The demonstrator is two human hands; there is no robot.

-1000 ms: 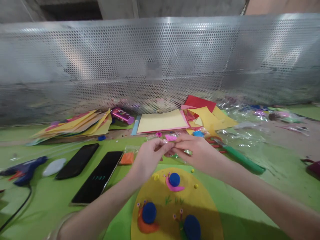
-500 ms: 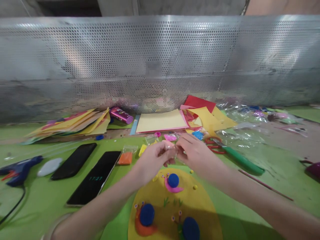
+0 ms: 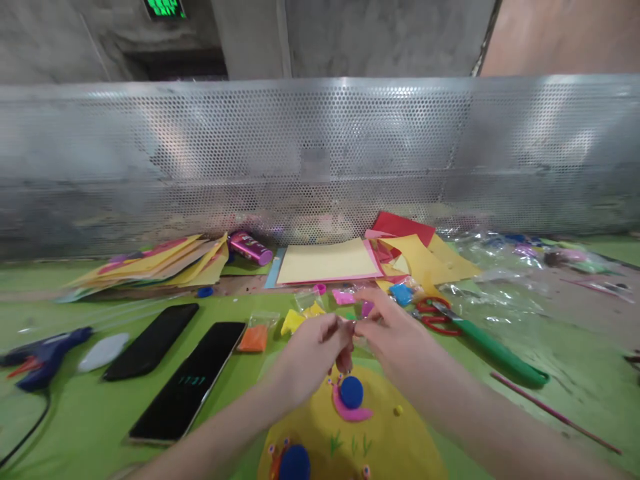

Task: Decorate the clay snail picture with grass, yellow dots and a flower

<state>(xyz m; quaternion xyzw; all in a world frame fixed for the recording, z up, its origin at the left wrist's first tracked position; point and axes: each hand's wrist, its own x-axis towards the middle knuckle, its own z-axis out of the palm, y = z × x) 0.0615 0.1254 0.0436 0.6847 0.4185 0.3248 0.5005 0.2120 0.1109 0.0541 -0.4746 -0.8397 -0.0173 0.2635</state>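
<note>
My left hand [image 3: 325, 347] is closed, its thumb and fingers pinched together above the far edge of a yellow paper shape [image 3: 390, 440]. Meeting its fingertips is my right hand [image 3: 387, 327], also pinching, index finger raised. Whatever lies between them is too small or hidden to name. Just below, a pink clay snail [image 3: 350, 413] with a blue round shell [image 3: 351, 392] lies on the yellow shape. A second blue shell [image 3: 295, 463] shows at the bottom edge. Yellow clay [image 3: 293, 322], a bag of orange clay [image 3: 253, 339], pink clay [image 3: 343, 297] and bagged blue clay [image 3: 401, 294] lie around the hands.
Two phones [image 3: 153, 340] [image 3: 190, 383] and a glue gun [image 3: 47, 350] lie left. Scissors [image 3: 440, 315], a green-handled tool [image 3: 505, 353] and a thin stick [image 3: 555, 413] lie right. Coloured paper [image 3: 327, 260] and a purple can [image 3: 250, 249] sit before a perforated metal panel [image 3: 390, 153].
The view has tilted up, so the scene sits lower. The pale pink piece seen between my fingers earlier is now hidden, and my right index finger has lifted.
</note>
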